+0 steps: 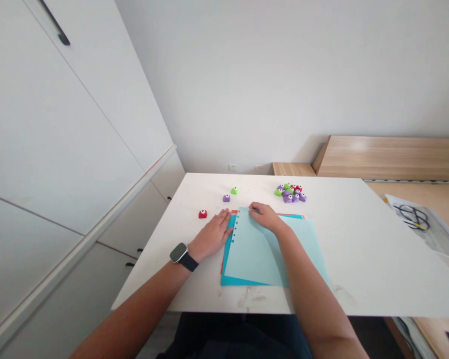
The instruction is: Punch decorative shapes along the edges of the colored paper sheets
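My left hand (213, 235) lies flat with its fingers against the left edge of a stack of paper, a black-strapped smartwatch (178, 253) on its wrist. My right hand (265, 216) grips the top edge of a pale blue sheet (252, 254) with small punched holes along its left side. Below it lie a teal sheet (247, 282) and a red-orange sheet (235, 212). Near my left fingertips sits a red craft punch (202, 214). A purple punch (226, 198) and a green punch (234, 191) stand farther off, and several more form a cluster (290, 193).
Everything stands on a white table (344, 249), with white cabinets (134, 214) along its left side. To the right, a lower wooden surface (415, 192) holds a white tray (415, 224) containing black-handled scissors. A light wood bench (392, 157) stands by the back wall.
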A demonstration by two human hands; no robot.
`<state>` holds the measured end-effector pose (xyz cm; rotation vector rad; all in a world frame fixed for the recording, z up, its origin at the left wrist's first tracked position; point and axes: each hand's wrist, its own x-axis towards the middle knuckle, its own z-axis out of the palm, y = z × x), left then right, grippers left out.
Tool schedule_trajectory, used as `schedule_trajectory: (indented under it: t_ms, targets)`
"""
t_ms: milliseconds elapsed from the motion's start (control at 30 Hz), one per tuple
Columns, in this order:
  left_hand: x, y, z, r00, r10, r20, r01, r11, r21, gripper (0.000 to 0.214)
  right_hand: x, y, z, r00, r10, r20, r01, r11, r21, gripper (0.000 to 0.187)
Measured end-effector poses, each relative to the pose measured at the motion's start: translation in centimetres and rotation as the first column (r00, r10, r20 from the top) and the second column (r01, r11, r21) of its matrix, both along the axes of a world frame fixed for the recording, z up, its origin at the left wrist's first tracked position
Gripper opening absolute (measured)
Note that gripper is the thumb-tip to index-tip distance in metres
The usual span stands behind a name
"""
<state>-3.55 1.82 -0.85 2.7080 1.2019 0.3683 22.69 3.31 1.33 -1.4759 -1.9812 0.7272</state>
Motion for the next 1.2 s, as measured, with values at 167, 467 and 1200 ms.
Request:
schedule_trajectory:
  t_ms: [167,467,1200]
  targets:
    - [0.2,1.6,0.2,0.992,0.124,-0.027,-0.124,0.992,0.024,0.058,0.0,0.1,-0.1,1.0,-0.001,0.004,0.001,1.0,-0.006,0.015]
    - [0.4,4.0,0.2,0.963,0.206,-0.172,-0.209,0.978,0.001,0.051,0.0,0.1,-0.4,1.0,-0.012,0.01,0.013,1.0,-0.016,0.014]
    - [-7.5,3.1,2.1,0.922,0.377,0.082,-0.379,0.925,0.013,0.027,-0.4,-0.5,0.5,1.0,-0.007,0.007,0.007,1.0,0.015,0.014]
